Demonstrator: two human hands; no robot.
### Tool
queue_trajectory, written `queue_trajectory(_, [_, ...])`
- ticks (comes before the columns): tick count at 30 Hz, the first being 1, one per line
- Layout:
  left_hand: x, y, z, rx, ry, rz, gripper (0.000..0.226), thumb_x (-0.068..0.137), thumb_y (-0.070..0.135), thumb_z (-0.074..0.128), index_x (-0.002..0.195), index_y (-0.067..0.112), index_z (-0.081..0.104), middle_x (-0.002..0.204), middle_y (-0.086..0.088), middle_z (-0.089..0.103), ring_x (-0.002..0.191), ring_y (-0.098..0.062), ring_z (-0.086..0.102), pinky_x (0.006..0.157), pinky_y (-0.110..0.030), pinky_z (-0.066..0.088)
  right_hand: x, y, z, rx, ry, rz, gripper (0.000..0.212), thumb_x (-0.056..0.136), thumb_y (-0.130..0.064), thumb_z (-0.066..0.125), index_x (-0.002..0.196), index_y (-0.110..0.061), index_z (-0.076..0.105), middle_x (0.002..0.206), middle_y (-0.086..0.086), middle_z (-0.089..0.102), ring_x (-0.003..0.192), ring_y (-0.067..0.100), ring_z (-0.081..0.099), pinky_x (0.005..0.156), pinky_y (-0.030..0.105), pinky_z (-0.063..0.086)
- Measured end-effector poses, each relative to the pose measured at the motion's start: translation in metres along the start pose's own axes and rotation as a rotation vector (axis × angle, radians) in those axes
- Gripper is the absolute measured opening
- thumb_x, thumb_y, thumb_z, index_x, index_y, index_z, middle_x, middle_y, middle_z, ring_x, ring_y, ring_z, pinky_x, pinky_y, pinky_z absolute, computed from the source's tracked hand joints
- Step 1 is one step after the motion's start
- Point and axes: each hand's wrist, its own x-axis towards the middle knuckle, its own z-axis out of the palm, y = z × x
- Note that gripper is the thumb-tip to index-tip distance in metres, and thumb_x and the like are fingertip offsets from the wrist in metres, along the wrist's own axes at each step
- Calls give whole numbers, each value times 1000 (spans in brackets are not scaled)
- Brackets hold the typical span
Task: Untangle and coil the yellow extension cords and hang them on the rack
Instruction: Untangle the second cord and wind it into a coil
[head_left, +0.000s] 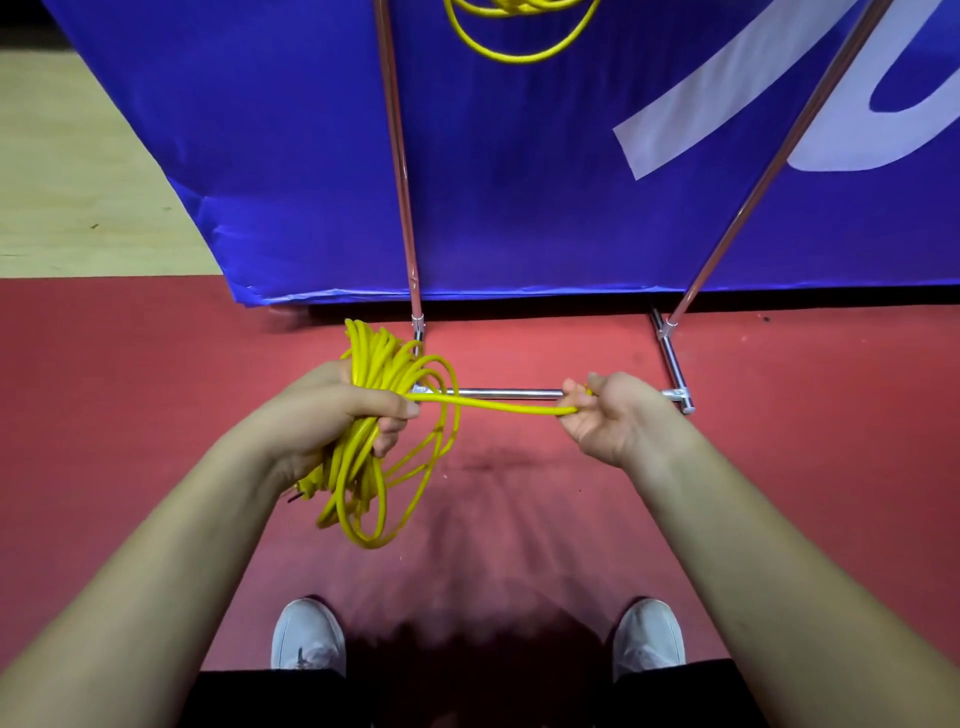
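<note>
Wood floor (78, 182) sits far left, upper corner. Red floor covering (130, 389) lies below it, across the whole lower view. Left hand (332, 410) holds the yellow cord coil (374, 457) tight, fingers curled round the middle of the bundle, thumb across the top. Loops stick up above the fist and hang loose below it. A small dark-tipped end pokes out at the bundle's lower left, too small to identify.

Chrome rack (397, 156) stands just behind the coil, its left upright running up in front of the blue banner (519, 208). A second yellow coil (519, 52) hangs at the top edge, between the uprights, and only its lower loops are in view.

One loose strand (493, 406) runs from the left fist rightward, nearly level, just in front of the rack's base bar (509, 393) low by the floor. Right hand (608, 415) is palm up, fingers curled round the far end of that strand. The hands are well apart, with the strand fairly taut between them. Right upright (779, 156) slants up to the right. White lettering (727, 114) on the banner is partly cut off.

White shoes (309, 636) and dark trousers (285, 696) show at the bottom.
</note>
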Motion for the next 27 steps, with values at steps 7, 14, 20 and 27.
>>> queue_trajectory(7, [-2, 3, -1, -276, 92, 70, 14, 72, 7, 66, 71, 9, 52, 56, -4, 39, 46, -17, 42, 47, -25, 42, -39, -10, 16, -533, -471, -324, 28, 98, -11, 40, 71, -8, 45, 82, 12, 52, 39, 14, 33, 42, 27, 37])
queue_trajectory(14, [-12, 11, 6, -10, 56, 182, 23, 74, 10, 70, 66, -1, 51, 56, -13, 45, 50, -24, 43, 53, -32, 39, -48, -2, 13, -1081, -587, -518, 35, 98, -13, 45, 79, 9, 64, 43, 4, 44, 37, 17, 31, 46, 28, 28])
queue_trajectory(20, [-19, 20, 26, 295, 23, 172, 26, 79, 9, 68, 54, 8, 61, 53, -16, 59, 49, -23, 52, 51, -26, 45, -50, 7, 11, -1220, -602, -429, 48, 99, -17, 47, 53, -20, 60, 44, 11, 44, 39, 19, 37, 45, 27, 29])
queue_trajectory(27, [-27, 28, 37, 372, -56, 197, 23, 82, -11, 62, 75, 10, 55, 57, -9, 62, 50, -20, 57, 52, -28, 49, -41, 29, 11, -1164, -678, -231, 31, 98, -15, 51, 69, -6, 54, 58, 14, 54, 47, 18, 50, 48, 25, 42])
